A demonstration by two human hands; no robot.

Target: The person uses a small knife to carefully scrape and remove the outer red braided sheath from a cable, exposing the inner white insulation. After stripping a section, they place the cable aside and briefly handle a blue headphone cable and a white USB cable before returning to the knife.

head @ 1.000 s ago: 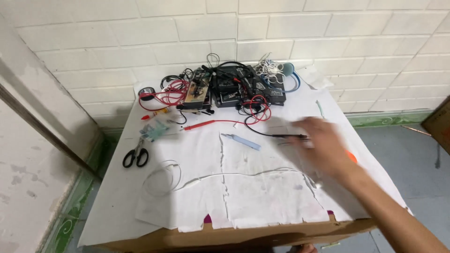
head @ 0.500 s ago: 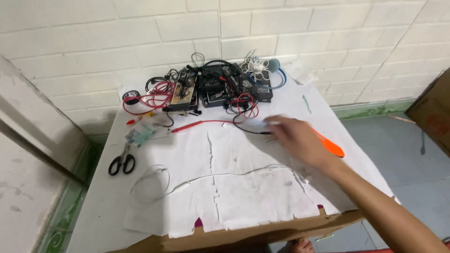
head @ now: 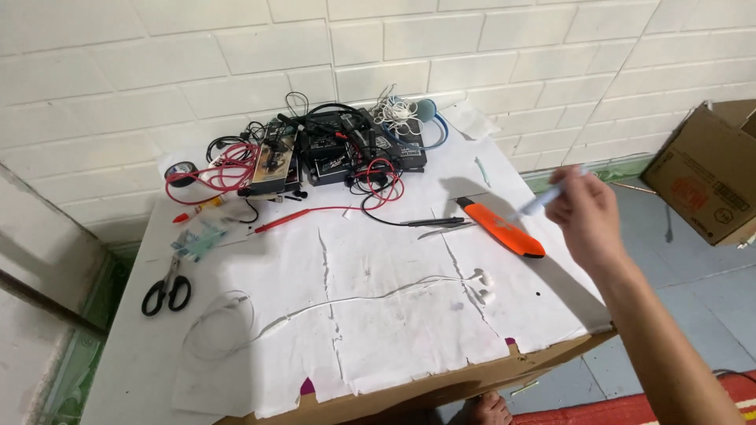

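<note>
Right hand (head: pixel 589 220) grip clenched on a pale pen-like tool (head: pixel 547 198) — lifted above the orange cutter (head: pixel 501 227).

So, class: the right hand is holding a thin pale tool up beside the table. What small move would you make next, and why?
Probably bring the right hand back over the table and lower the pale tool toward the white earphones. The hand is raised past the table's right edge, and the earphones lie closest, on the paper.

Right hand (head: pixel 587 216) holds a pale blue pen-like tool (head: pixel 543 203) above the surface (head: pixel 409 315), near the orange cutter (head: pixel 502 227)
</note>
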